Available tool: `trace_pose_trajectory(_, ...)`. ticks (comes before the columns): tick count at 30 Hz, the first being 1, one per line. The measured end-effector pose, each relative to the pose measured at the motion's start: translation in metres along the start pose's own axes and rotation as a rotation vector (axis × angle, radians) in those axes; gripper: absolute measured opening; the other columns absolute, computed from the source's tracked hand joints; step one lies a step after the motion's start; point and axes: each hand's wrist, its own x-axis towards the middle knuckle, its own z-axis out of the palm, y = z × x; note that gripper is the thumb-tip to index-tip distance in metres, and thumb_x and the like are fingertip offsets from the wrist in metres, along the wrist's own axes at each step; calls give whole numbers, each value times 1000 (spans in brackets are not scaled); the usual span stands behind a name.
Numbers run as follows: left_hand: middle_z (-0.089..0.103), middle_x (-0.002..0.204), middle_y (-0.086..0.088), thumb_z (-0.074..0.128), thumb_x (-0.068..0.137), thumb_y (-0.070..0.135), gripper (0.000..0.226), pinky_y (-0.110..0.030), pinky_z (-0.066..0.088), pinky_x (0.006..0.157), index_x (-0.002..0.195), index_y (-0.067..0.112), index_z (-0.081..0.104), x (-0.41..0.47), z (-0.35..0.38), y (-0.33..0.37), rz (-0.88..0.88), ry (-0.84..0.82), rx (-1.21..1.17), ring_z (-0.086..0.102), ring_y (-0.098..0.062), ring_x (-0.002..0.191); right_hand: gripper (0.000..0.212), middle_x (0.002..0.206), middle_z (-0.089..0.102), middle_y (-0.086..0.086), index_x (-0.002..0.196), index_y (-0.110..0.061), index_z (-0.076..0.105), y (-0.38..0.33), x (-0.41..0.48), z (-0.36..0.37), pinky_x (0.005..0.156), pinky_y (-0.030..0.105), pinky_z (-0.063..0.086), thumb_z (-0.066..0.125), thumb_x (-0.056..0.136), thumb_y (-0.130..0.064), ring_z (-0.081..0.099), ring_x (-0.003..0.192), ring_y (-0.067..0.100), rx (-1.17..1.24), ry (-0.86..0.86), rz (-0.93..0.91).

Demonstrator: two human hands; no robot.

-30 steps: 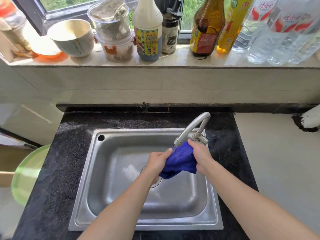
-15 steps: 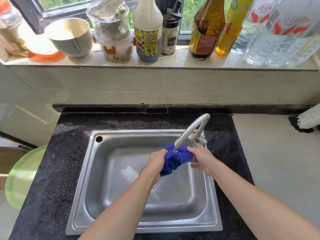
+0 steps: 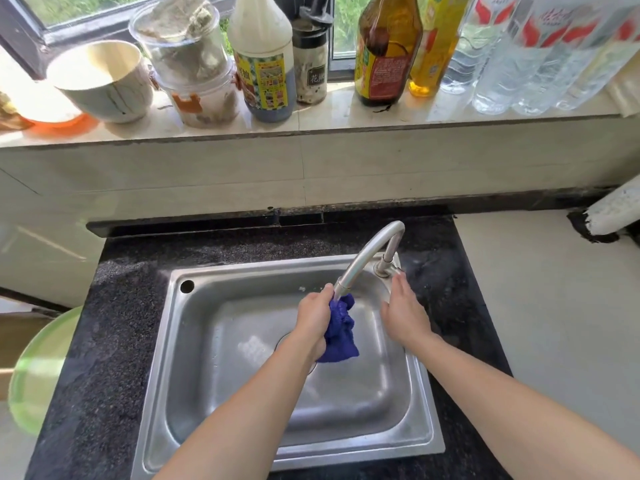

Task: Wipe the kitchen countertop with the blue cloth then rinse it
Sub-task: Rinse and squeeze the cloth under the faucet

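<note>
Letting go of the blue cloth (image 3: 341, 329), the right hand (image 3: 403, 315) is off it now. Half a sec ago both hands were on the bundle under the faucet (image 3: 367, 251); now only the left hand (image 3: 313, 318) has it. Left fingers are clenched round the top of the wadded cloth, w/ the loose end hanging just below the faucet's spout tip, over the basin of the sink (image 3: 162, 358). Right fingers are straight and released, tips up at the faucet's base by the handle. Touching it or just shy, can't tell. Water running or not, can't tell either: no clear stream shows.

What it means: the wiping looks done and this is the rinse stage. The right hand looks set to work the valve, prob to adjust or shut the flow. That's a read, not a fact.

Room: plenty of open basin in front of the faucet and out to the left arm's side, so the cloth can be wrung or dropped w/out hitting anything. The tight spot is at the faucet's base, which sits right on the sink's back rim, w/ the dark countertop (image 3: 114, 323) just beyond. The spout arcs right over the left knuckles, so lifting straight up risks a bump; toward the person is the free way out. Bottles (image 3: 263, 64) on the sill stand well behind the faucet, out of play.
</note>
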Motion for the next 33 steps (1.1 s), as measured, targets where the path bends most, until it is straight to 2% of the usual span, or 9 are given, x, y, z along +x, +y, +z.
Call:
trace_pose_trajectory(5, 59, 61, -7, 45, 98, 39, 33, -18, 33, 45, 94, 11, 62, 4, -3, 0, -36, 72, 114, 42, -19, 37, 63, 161, 3, 8, 150, -6, 10, -3, -5, 1, 107, 44, 34, 40, 98, -25, 16, 145, 25, -63, -13, -10)
trace_pose_trajectory(9, 64, 56, -9, 49, 97, 45, 42, -25, 35, 52, 76, 12, 66, 0, -6, 5, 11, 31, 188, 50, -22, 49, 42, 135, 53, 6, 127, -13, 55, -19, -14, 1, 98, 41, 41, 44, 96, -38, 46, 126, 25, 122, 241, -113)
trace_pose_trajectory(12, 68, 70, -23, 48, 94, 49, 52, -32, 46, 55, 73, 9, 73, -1, -8, 7, 88, -49, 287, 59, -33, 60, 60, 91, 72, 6, 88, -16, 70, -49, -18, -5, 78, 41, 53, 40, 87, -68, 66, 89, 26, 699, -126, 107)
trace_pose_trajectory(15, 67, 72, -15, 59, 92, 42, 39, -39, 53, 65, 75, 7, 67, 0, -13, 8, 165, 33, 296, 61, -30, 65, 29, 83, 71, 9, 85, -13, 66, -64, -25, -11, 60, 27, 53, 55, 93, -38, 68, 75, 20, 989, -481, 212)
trace_pose_trajectory(17, 60, 71, -16, 63, 91, 36, 31, -40, 53, 58, 80, 8, 58, 0, -21, 7, 170, 113, 229, 56, -26, 59, 14, 79, 67, 5, 82, -14, 63, -65, -26, -9, 60, 23, 49, 57, 93, -20, 64, 73, 15, 1005, -461, 157)
trace_pose_trajectory(20, 58, 71, -18, 71, 86, 31, 32, -37, 49, 53, 78, 7, 51, 0, -37, 3, 184, 219, 183, 55, -26, 55, 15, 82, 68, 2, 79, -18, 62, -65, -20, -3, 68, 28, 46, 56, 93, -17, 63, 81, 13, 1109, -331, 218)
trace_pose_trajectory(23, 67, 76, -15, 74, 84, 35, 36, -30, 47, 61, 85, 1, 62, -2, -44, -2, 217, 99, 351, 59, -23, 63, 13, 86, 69, 5, 87, -15, 63, -70, -19, 1, 69, 31, 51, 52, 94, -15, 64, 76, 19, 1267, -366, 301)
trace_pose_trajectory(26, 59, 61, -3, 71, 87, 24, 25, -25, 37, 57, 71, 7, 65, -7, -55, -6, 219, -48, 517, 47, -15, 55, 17, 85, 69, 8, 100, -13, 64, -75, -20, 1, 62, 30, 52, 48, 95, -13, 64, 67, 20, 1352, -336, 374)
trace_pose_trajectory(33, 60, 66, -3, 69, 85, 5, 23, -25, 42, 62, 71, 14, 54, -15, -57, 12, 303, -20, 256, 53, -16, 61, 12, 75, 66, 4, 83, -16, 67, -56, -21, -6, 58, 24, 51, 58, 92, -15, 60, 64, 15, 923, -263, 147)
